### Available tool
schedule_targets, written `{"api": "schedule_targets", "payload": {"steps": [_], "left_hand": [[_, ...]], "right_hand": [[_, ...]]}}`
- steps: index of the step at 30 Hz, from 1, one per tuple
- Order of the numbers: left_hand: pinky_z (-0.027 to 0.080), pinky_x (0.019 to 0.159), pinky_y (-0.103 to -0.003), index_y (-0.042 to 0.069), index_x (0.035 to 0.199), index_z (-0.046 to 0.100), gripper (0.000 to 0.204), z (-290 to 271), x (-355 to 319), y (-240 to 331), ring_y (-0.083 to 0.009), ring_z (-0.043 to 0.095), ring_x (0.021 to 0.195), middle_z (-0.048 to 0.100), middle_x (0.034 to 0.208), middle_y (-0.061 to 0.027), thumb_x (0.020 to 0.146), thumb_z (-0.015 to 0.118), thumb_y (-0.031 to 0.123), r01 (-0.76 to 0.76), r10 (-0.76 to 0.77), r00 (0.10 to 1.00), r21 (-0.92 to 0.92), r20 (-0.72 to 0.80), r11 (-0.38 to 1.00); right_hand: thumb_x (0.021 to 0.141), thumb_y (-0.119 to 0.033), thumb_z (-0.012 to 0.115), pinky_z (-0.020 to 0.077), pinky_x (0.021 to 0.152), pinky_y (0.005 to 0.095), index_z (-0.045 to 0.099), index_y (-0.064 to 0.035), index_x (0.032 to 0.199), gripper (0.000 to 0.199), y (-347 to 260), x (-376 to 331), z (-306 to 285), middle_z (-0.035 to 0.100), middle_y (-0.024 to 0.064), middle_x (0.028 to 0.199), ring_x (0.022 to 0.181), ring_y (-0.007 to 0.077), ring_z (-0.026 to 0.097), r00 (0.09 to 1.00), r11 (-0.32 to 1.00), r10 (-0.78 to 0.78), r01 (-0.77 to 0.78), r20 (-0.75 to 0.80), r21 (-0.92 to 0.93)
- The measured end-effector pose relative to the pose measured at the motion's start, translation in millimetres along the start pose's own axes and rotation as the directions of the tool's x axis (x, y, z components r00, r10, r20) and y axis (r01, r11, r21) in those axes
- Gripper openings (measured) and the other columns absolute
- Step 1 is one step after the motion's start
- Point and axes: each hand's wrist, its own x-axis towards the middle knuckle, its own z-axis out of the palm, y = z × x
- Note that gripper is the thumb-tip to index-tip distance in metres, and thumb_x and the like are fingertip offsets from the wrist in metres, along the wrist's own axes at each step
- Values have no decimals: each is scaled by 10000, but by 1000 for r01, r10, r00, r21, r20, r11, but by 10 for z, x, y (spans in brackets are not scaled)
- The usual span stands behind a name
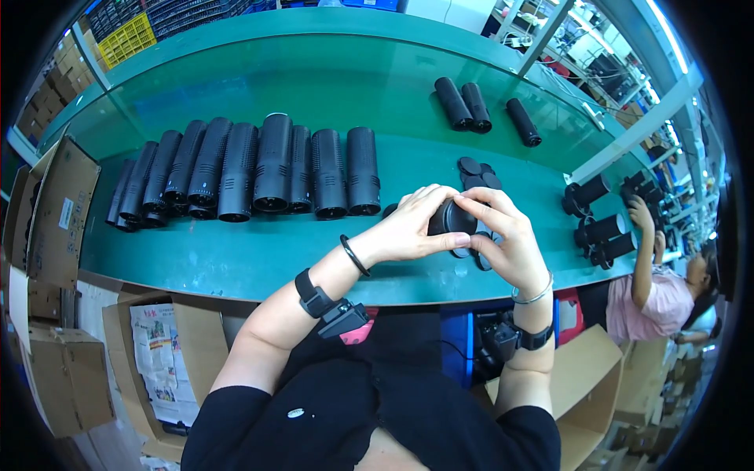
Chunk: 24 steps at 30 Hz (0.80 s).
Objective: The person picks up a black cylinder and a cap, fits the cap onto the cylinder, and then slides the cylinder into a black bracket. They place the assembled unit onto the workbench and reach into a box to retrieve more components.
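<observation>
Both hands are closed round a black cylinder [451, 219] above the green table [236, 271]. My left hand [412, 225] grips its left side, with the thumb across the near edge. On the other side, my right hand [509, 229] holds it with fingertips at the top and thumb low down. The round end of the cylinder faces up; its length is mostly hidden by my hands. Several flat black discs [470, 166] lie on the table just beyond and beneath my right hand.
A row of black cylinders [275, 161] stands to the left, and a few lie far right of centre [453, 104]. Black parts [601, 228] sit at the right, near a co-worker in pink [648, 302]. Cardboard boxes [59, 212] and a blue crate [457, 337] flank me.
</observation>
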Motion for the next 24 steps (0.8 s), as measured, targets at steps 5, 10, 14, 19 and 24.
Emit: {"api": "schedule_targets", "payload": {"steps": [5,10,14,19,24], "left_hand": [[387,1020,-416,38,1277,479,641,-11,30,-26,-331,501,1184,517,1237,-159,868,691,485,17,-16,1000,-42,18,999],[389,1022,-419,42,1279,480,620,-45,-5,9,-327,500,1191,517,1238,-155,877,689,464,-10,10,1000,-2,7,1000],[389,1029,-391,34,1275,486,584,-86,63,55,-306,506,1197,529,1230,-153,886,693,417,39,-36,998,-67,50,997],[419,991,-361,35,1262,493,527,-65,58,59,-233,529,1160,561,1189,-120,858,732,274,26,-29,1000,-211,-11,977],[444,971,-343,48,1375,347,667,-89,-45,119,-216,569,1126,584,1188,-136,845,717,211,128,-144,989,-365,-19,922]], "right_hand": [[668,81,703,504,911,362,648,-16,1201,545,-58,17,47,593,148,1182,1069,314,595,1000,996,-22,20,-17,-90],[676,78,704,508,910,365,646,-10,1198,532,-126,61,74,590,145,1170,1058,309,596,998,974,-57,58,13,-219],[670,31,749,511,900,362,659,-4,1170,510,-79,78,50,594,142,1163,1037,303,602,999,984,-49,48,4,-169],[728,-132,800,499,858,333,689,-39,1140,437,126,113,45,606,125,1102,1017,247,608,997,996,-75,77,-37,55],[936,-179,641,436,671,280,687,-87,1205,288,392,84,293,544,30,925,826,133,529,997,920,72,-70,10,387]]}}
